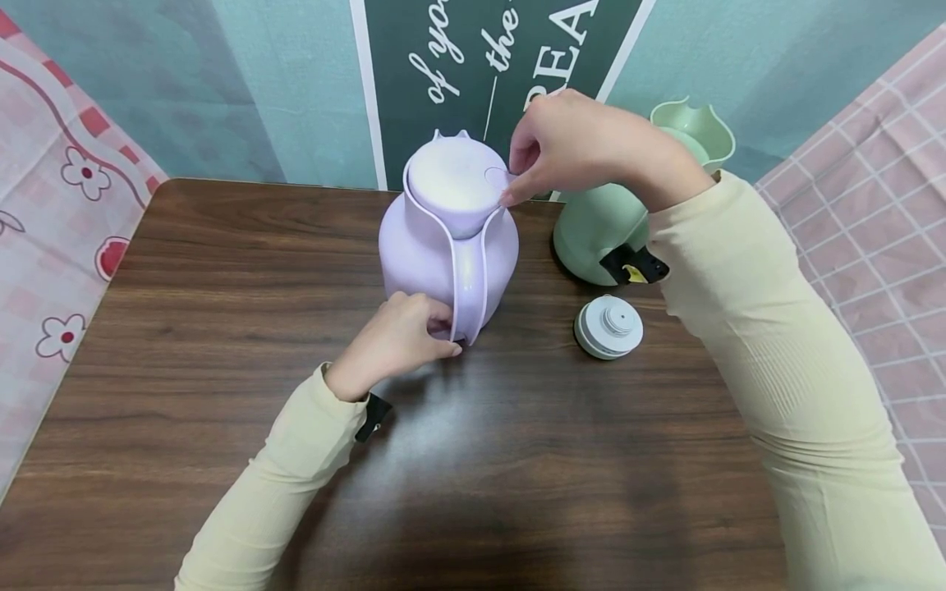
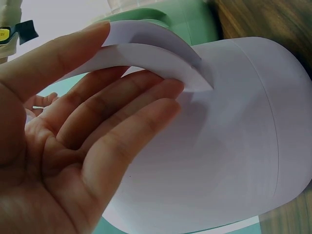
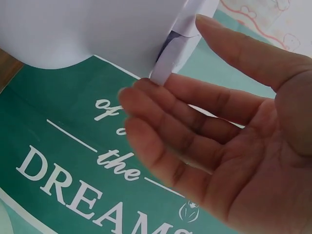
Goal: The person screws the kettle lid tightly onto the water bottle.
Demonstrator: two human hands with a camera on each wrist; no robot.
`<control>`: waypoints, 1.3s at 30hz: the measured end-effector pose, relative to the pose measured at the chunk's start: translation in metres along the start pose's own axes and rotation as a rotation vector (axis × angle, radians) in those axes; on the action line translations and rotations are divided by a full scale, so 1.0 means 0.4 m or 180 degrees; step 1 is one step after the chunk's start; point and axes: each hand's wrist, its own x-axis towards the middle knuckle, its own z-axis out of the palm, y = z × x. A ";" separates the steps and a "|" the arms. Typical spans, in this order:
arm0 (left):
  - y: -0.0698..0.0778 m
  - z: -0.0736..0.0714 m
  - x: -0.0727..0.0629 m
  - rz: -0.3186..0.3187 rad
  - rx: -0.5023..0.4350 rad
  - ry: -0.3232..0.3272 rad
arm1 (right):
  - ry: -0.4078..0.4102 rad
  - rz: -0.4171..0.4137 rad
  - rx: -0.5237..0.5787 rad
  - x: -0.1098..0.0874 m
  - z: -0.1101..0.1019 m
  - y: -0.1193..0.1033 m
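A light purple thermos jug [image 1: 414, 254] stands upright on the table, its round lid [image 1: 451, 176] seated in the mouth. Low on the jug's handle [image 1: 469, 271], my left hand [image 1: 399, 332] has its fingers on the inner side and its thumb on the outer side, as the left wrist view shows. Up at the lid's right edge, my right hand [image 1: 572, 144] pinches a small tab [image 3: 166, 61] between thumb and index finger. The other right fingers are loosely bent beside the jug. Whether the lid is locked cannot be told.
A green jug [image 1: 602, 230] stands to the right, partly behind the right forearm, its mouth uncovered. In front of it a pale round stopper [image 1: 609, 327] lies on the brown wooden table [image 1: 517, 476]. A green lettered poster [image 1: 473, 74] hangs behind the purple jug.
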 end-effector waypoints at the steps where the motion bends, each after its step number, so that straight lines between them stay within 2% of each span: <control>1: 0.000 0.000 0.000 -0.0001 0.0005 0.0001 | -0.0030 0.0017 -0.0009 0.000 0.000 0.001; 5: 0.002 -0.001 0.000 0.0001 0.0024 0.0002 | -0.0113 0.0065 0.0013 -0.002 0.001 0.000; 17: 0.000 -0.002 -0.002 0.0033 -0.0012 0.0006 | -0.0093 0.0088 0.0081 -0.006 0.005 -0.011; 27: 0.000 -0.001 0.000 0.0038 -0.0005 0.0013 | -0.0135 0.0164 0.0352 -0.014 0.008 -0.029; 39: 0.001 -0.002 0.001 0.0067 0.0010 0.0041 | -0.0017 0.0239 0.0513 -0.022 0.017 -0.054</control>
